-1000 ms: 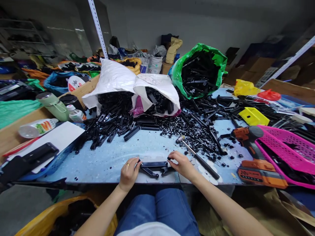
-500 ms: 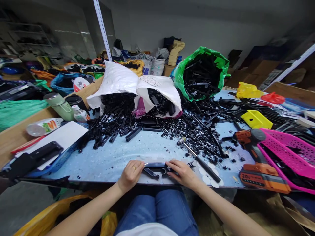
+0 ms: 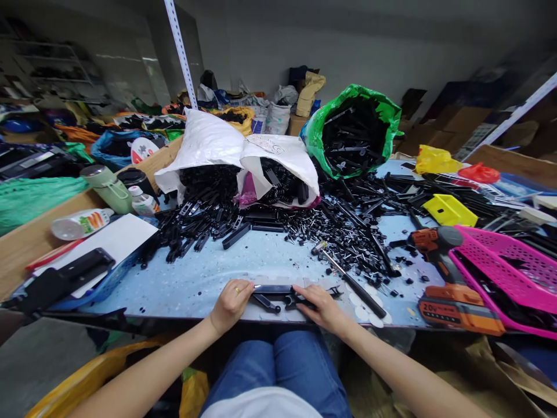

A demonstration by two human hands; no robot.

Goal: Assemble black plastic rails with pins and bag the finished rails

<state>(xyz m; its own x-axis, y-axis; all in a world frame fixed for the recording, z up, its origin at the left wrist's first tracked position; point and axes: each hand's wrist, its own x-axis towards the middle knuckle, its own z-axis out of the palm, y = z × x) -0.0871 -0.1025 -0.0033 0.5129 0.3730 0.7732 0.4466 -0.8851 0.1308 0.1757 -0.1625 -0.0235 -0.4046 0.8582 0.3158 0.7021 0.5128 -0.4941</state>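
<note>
My left hand (image 3: 234,305) pinches the left end of a glossy black elongated bar (image 3: 273,289) at the table's front edge. At the bar's other end, the fingers of my right hand (image 3: 319,306) are closed around it. Just below the bar lies a black arm-like piece with a round tip (image 3: 266,303). Another black part with a forked end (image 3: 334,292) shows beyond my right fingers, partly covered by them. A hammer-like tool with a black handle (image 3: 365,295) rests to the right of my right hand, on white round discs (image 3: 383,299).
Loose black parts and screws (image 3: 348,249) are heaped behind my hands. White sacks (image 3: 282,154) and a green bag (image 3: 315,139) spill black pieces at the back. An orange cordless drill (image 3: 456,307) and a pink basket (image 3: 513,249) stand right; a green flask (image 3: 108,188) lies left.
The bar stays between both hands, tilted slightly so its top face looks darker. The view has shifted a little; nothing was let go.
</note>
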